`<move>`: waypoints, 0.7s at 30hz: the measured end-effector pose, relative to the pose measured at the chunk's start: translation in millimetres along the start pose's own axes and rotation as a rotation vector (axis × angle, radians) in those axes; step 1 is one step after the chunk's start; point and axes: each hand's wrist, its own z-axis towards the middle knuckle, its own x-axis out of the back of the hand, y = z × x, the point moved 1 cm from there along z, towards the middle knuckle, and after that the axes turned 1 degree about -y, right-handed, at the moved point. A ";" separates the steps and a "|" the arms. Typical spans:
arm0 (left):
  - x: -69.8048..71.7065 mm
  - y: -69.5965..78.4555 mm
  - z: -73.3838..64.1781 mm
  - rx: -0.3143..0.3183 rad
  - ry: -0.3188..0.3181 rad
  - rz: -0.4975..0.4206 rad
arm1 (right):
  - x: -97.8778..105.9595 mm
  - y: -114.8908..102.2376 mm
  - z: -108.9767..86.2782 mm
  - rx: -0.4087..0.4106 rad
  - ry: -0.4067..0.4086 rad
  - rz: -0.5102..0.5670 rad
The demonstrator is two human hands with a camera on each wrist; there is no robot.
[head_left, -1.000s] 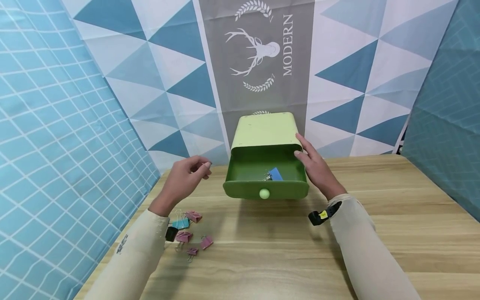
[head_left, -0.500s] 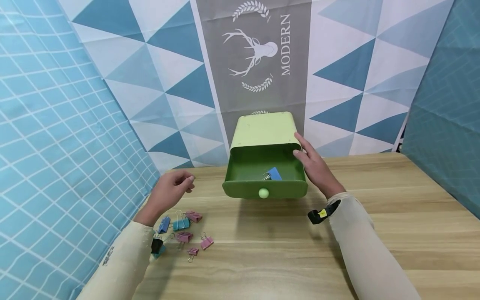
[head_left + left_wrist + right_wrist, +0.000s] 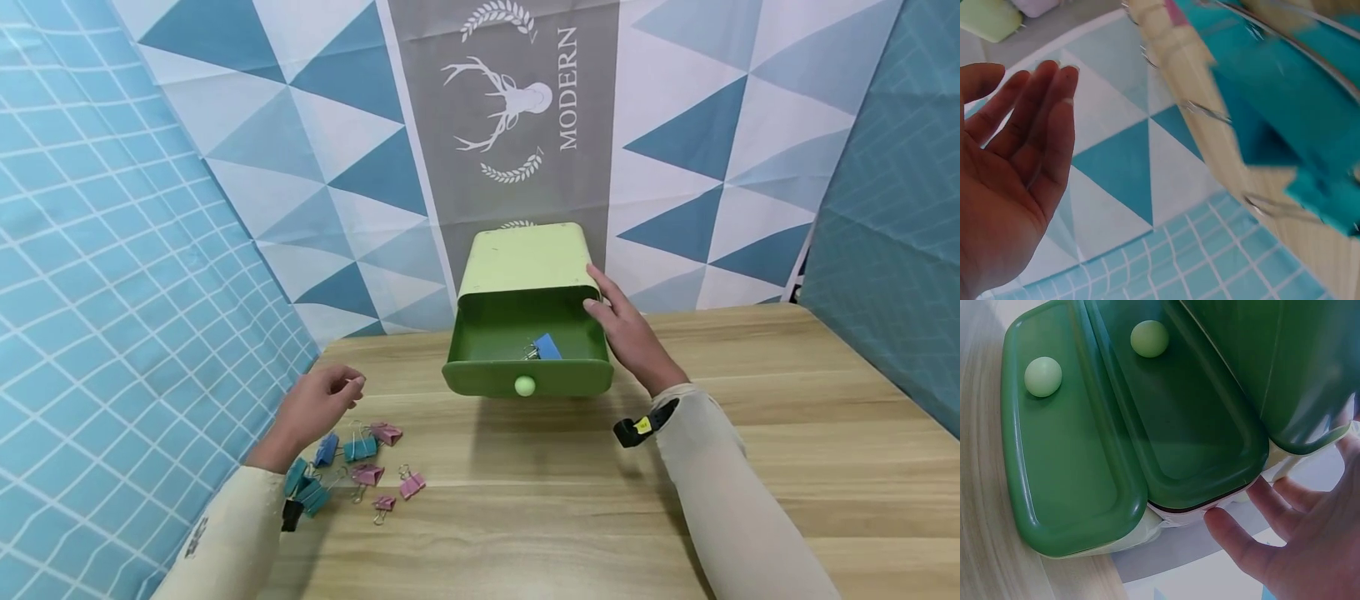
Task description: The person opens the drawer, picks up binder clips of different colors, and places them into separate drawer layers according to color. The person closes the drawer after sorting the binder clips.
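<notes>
Observed left hand [image 3: 318, 404] near loose binder clips [image 3: 361, 450] on table [image 3: 585, 517], with fingers loosely bent and pinching nothing. Found right hand [image 3: 632, 340] with fingers spread against side of green cabinet [image 3: 528, 258], and blue clip [image 3: 547, 347] inside its pulled-out top drawer [image 3: 480, 379]. Judged possible: snagging of several clips at once through close crowding, or tipping of cabinet through slack right-hand support with drawer extended.

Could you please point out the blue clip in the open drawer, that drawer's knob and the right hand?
Blue clip [image 3: 548, 347]: head view, on its blue body.
Drawer knob [image 3: 525, 386]: head view, on its round front.
Right hand [image 3: 634, 340]: head view, on the back of the hand.
</notes>
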 end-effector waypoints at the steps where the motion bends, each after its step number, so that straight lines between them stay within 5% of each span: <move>1: 0.2 -2.6 -1.8 0.001 0.004 0.039 | 0.0 -0.3 0.2 -0.001 0.000 0.001; 8: -1.8 -17.0 -10.4 0.007 -0.017 0.255 | -0.3 1.9 1.3 -0.008 -0.003 0.009; 21: -8.9 -37.0 -22.2 0.094 -0.130 0.432 | -0.2 3.9 1.9 -0.005 -0.002 0.007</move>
